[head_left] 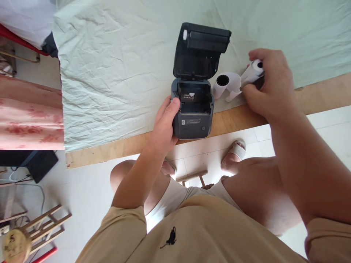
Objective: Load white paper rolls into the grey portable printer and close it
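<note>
A dark grey portable label printer (193, 124) is at the table's front edge with its black lid (196, 54) raised. Its paper bay shows no roll, only a small printed label inside. My left hand (166, 122) grips the printer's left side, thumb on the rim. To the right, my right hand (270, 78) is closed around a white paper roll (251, 72) with a dark core hole. Just left of that roll stands another white paper roll (219, 89) with a black ridged core, a loose strip curling from it toward the held one.
A pale green wrinkled cloth (123, 73) covers the table, leaving its wooden front edge (109, 149) bare. A wooden stool (35, 233) lies on its side on the floor at lower left. Pink flowered fabric (30, 117) hangs at the left.
</note>
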The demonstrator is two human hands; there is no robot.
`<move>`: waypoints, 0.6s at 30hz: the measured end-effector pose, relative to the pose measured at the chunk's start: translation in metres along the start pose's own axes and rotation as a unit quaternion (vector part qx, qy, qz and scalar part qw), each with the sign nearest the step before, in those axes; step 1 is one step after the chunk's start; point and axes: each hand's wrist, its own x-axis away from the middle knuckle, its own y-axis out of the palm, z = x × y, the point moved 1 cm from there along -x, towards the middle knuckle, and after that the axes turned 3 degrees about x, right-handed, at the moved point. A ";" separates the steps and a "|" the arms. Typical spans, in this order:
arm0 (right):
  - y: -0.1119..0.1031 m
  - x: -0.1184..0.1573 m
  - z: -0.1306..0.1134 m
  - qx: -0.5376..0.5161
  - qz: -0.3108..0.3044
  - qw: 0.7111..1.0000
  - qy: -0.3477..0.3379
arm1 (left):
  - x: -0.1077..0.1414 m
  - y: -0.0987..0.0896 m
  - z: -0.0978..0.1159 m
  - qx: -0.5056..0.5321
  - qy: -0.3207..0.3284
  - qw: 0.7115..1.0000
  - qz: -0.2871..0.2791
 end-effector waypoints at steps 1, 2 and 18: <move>0.001 -0.001 0.000 0.007 0.000 1.000 -0.002 | -0.001 -0.001 0.000 0.000 0.004 1.000 -0.002; 0.001 -0.002 0.000 0.017 0.002 1.000 0.003 | -0.001 -0.001 -0.001 0.000 0.008 1.000 -0.004; -0.003 0.017 -0.096 -0.109 0.064 0.971 -0.202 | -0.002 0.006 -0.001 0.029 0.048 0.998 -0.039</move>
